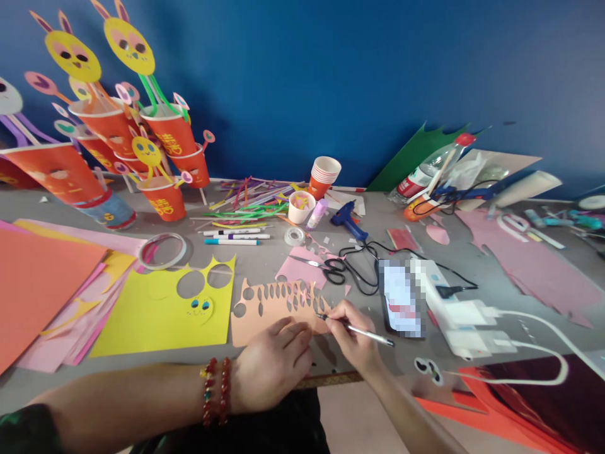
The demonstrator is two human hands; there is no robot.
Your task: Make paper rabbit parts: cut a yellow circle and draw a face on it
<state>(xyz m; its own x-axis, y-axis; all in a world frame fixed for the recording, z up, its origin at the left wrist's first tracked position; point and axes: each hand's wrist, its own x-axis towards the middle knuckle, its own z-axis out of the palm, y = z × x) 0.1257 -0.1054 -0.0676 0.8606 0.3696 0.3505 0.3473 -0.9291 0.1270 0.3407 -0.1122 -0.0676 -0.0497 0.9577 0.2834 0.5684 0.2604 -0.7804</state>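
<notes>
My right hand (355, 343) grips a pen (371, 334) with a clear barrel, its tip down at the right side of a peach paper sheet (248, 329). Rows of small leaf-shaped holes and a few round ones are cut from the sheet's upper part. My left hand (271, 366) lies flat across the sheet's lower edge, fingers stretched out and holding nothing. Left of the sheet is a yellow paper (142, 321) with round cut-outs and a yellow disc (201, 308) with a drawn face. Behind the peach sheet lie black-handled scissors (334, 271) on pink paper (295, 268).
A phone (401, 299) and a white power strip (439, 309) with cables sit to the right. Behind are a blue glue gun (350, 221), markers (236, 234), pipe cleaners (250, 205) and a tape roll (163, 252). Decorated red cups (163, 198) stand at the back left.
</notes>
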